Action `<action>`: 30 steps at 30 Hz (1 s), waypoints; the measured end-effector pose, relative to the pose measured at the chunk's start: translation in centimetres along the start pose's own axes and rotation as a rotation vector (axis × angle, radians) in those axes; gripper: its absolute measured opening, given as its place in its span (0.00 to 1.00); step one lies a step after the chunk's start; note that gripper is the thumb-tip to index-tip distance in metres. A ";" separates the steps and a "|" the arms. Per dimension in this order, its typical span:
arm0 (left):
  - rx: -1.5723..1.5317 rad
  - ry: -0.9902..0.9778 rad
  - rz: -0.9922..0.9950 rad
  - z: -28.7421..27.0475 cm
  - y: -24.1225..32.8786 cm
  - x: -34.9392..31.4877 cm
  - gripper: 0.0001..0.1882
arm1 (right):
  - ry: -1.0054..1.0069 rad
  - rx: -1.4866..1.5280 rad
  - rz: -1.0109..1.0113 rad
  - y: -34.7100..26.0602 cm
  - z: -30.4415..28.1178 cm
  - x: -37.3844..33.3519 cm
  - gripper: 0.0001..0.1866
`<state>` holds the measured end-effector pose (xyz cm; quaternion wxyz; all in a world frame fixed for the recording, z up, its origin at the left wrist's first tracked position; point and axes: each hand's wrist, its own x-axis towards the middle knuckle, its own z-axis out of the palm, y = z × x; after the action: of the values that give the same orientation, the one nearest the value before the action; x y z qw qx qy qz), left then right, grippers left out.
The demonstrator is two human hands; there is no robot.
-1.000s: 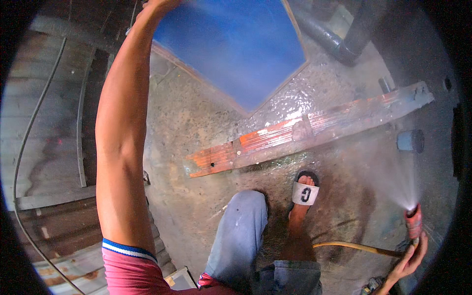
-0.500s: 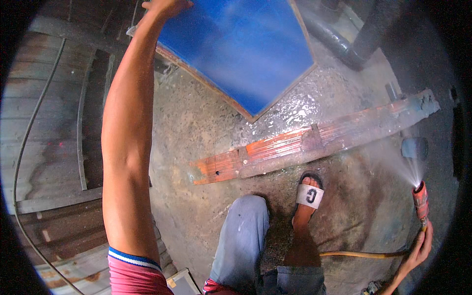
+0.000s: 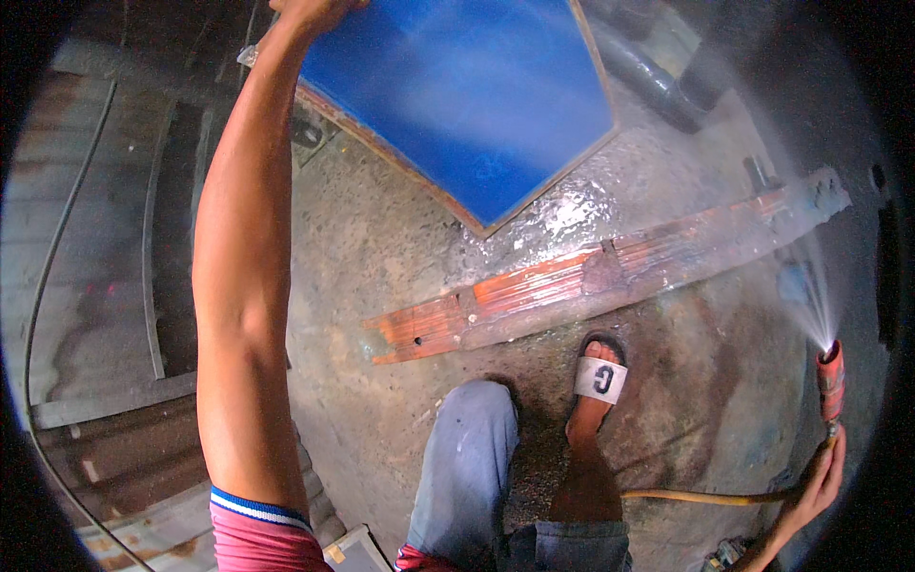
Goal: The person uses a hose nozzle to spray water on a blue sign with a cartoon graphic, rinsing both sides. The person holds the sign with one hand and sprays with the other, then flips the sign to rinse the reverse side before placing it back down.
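At the upper edge my left hand (image 3: 313, 11), partly cut off by the picture, grips the edge of a blue framed panel (image 3: 467, 95). Its narrow wooden rim looks worn, and one corner points down toward the wet floor. Low on the right, my right hand (image 3: 822, 481) is closed around the back end of a red hose nozzle (image 3: 831, 386). Water fans out of the nozzle's mouth, up and leftward, raising mist over the panel. A yellowish hose (image 3: 705, 496) runs to that hand.
A worn orange-red ridged plank (image 3: 534, 286) lies slantwise on the wet concrete floor (image 3: 381, 229), between the panel and my sandalled foot (image 3: 599, 381). Dark pipes (image 3: 658, 81) are at the upper right. Corrugated metal sheeting (image 3: 76, 238) and a cable (image 3: 59, 238) line the left.
The nozzle has shifted slightly right and turned, so its spray now leans more to the left. The panel has moved very little, still in my left hand's grip.
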<state>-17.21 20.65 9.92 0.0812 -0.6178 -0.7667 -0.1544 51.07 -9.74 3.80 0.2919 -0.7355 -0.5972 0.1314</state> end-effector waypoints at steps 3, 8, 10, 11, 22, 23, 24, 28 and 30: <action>-0.010 0.008 0.042 0.5 0.0 0.3 0.25 | -0.014 -0.057 -0.002 -0.8 -0.3 0.7 0.20; -0.150 0.062 0.139 1.5 -2.6 1.4 0.32 | -0.017 0.070 0.033 -2.9 1.1 2.0 0.21; -0.033 0.050 0.059 1.6 -1.9 1.3 0.36 | -0.005 0.102 0.079 -3.9 1.6 2.4 0.21; -0.003 -0.003 0.010 0.9 -1.0 1.0 0.38 | -0.015 0.078 0.082 -4.6 1.9 2.6 0.21; 0.027 0.010 0.144 0.4 -2.5 1.9 0.42 | -0.475 -0.252 -0.072 -7.5 2.7 2.7 0.18; 0.077 -0.001 0.115 0.8 -1.5 1.2 0.43 | -0.372 -0.279 -0.063 -7.3 2.9 3.2 0.18; 0.127 -0.010 0.090 0.5 0.6 0.0 0.43 | -0.264 -0.304 -0.053 -6.7 2.8 3.6 0.17; 0.238 0.021 0.127 0.6 -0.5 0.0 0.42 | -0.258 -0.167 -0.038 -5.7 1.0 3.6 0.18; 0.264 -0.019 0.094 1.0 -0.7 0.4 0.44 | -0.312 -0.355 -0.121 -6.0 0.5 3.0 0.18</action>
<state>-17.89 21.24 9.03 0.1620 -0.6385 -0.7512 -0.0424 46.69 -6.07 7.41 0.0696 -0.7089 -0.6918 0.1184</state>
